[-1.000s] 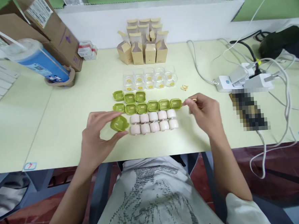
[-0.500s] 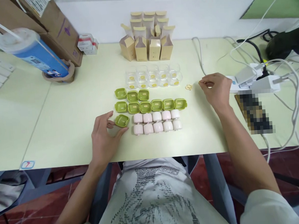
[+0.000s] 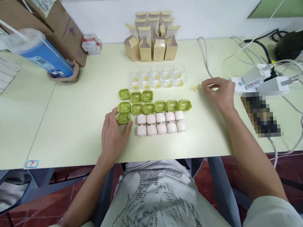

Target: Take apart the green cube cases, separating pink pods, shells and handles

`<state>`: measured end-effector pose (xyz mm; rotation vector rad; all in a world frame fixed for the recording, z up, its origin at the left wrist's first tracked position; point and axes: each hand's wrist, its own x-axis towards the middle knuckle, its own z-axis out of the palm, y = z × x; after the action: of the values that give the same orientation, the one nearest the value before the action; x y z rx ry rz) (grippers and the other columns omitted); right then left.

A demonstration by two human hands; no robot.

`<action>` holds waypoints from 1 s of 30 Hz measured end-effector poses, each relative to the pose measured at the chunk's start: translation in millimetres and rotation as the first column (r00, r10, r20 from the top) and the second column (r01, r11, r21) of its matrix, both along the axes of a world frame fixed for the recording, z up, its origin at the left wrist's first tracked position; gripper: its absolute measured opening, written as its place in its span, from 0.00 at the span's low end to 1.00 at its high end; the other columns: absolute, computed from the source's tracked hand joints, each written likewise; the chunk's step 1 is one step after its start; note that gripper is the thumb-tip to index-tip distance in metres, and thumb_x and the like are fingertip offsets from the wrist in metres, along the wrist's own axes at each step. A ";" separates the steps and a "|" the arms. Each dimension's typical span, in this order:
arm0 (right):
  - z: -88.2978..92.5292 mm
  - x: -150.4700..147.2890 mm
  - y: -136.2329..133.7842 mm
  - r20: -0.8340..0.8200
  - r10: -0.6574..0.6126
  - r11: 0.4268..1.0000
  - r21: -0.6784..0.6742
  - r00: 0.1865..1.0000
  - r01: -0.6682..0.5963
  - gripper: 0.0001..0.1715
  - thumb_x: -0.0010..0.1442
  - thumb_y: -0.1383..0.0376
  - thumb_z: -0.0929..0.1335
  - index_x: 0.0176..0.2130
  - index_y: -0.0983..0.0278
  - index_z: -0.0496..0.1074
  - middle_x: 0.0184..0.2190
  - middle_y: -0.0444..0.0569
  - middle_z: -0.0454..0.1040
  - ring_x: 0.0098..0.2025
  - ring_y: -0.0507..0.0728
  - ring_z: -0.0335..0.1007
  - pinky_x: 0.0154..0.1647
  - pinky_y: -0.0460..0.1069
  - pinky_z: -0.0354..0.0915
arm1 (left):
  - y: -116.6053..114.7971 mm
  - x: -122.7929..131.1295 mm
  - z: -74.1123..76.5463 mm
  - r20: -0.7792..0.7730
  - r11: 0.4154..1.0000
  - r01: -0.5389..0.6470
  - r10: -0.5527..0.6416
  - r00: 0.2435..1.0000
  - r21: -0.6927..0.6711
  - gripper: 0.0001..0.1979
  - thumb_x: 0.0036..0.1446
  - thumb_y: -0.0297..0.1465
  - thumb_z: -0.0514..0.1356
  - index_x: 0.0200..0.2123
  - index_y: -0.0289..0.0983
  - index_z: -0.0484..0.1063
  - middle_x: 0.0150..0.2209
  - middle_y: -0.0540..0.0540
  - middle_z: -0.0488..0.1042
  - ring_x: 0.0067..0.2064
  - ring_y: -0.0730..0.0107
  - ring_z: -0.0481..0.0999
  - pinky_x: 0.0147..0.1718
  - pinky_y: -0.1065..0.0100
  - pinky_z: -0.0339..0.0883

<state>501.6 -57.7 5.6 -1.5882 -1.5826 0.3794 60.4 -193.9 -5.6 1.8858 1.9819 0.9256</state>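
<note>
My left hand (image 3: 114, 134) has its thumb and fingers around a small green box half (image 3: 123, 118), an open hollow piece at the lower left of the other green ones. That piece touches or nearly touches the green box half (image 3: 124, 107) above it. More green halves stand in two rows, several with a pale oval inside. Just right of my left hand sit two rows of pale pink rounded pieces (image 3: 151, 130). My right hand (image 3: 220, 94) rests on the table with thumb and forefinger pinched; what they hold, if anything, is too small to make out. Small yellow pieces (image 3: 193, 88) lie left of its fingertips.
Clear plastic cups (image 3: 157, 80) with yellow stickers stand behind the green rows, and open kraft boxes (image 3: 159, 49) stand against the wall. A blue cup (image 3: 52, 59) and cardboard box (image 3: 67, 36) are at left. A white power strip (image 3: 242, 84) with cables lies at right.
My left hand has pushed the green box half away from me, up against the row, and straightened it. The right hand has stayed pinched in about the same place. The view has shifted slightly.
</note>
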 end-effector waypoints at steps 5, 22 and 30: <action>20.8 -16.5 -11.9 0.122 0.041 0.992 0.115 0.992 -0.055 0.12 0.67 0.65 0.73 0.46 0.53 0.87 0.57 0.53 0.89 0.59 0.69 0.79 0.62 0.68 0.75 | 2.4 -6.1 -3.9 0.010 0.999 0.038 -0.039 0.999 0.015 0.40 0.68 0.39 0.71 0.78 0.39 0.64 0.68 0.31 0.75 0.69 0.40 0.79 0.72 0.38 0.74; 44.2 -211.9 49.5 0.630 0.706 0.504 -0.127 0.323 -0.855 0.23 0.82 0.70 0.62 0.36 0.62 0.77 0.55 0.57 0.80 0.69 0.69 0.71 0.67 0.67 0.74 | -8.3 -17.4 -10.9 0.046 0.980 0.165 -0.170 0.984 0.111 0.37 0.85 0.57 0.49 0.81 0.37 0.61 0.66 0.31 0.75 0.52 0.57 0.79 0.62 0.47 0.78; 92.0 -183.2 21.9 0.272 0.696 0.689 0.008 0.665 -0.724 0.10 0.81 0.65 0.67 0.53 0.58 0.80 0.57 0.50 0.81 0.57 0.63 0.80 0.62 0.64 0.76 | -10.7 -12.6 5.8 0.136 0.915 -0.029 -0.029 0.990 0.402 0.21 0.85 0.49 0.57 0.67 0.42 0.73 0.60 0.38 0.74 0.52 0.57 0.80 0.50 0.53 0.78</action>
<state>318.5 -35.8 97.6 -0.8715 -2.3662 0.4988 47.8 -204.6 0.2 1.9522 1.8112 1.5213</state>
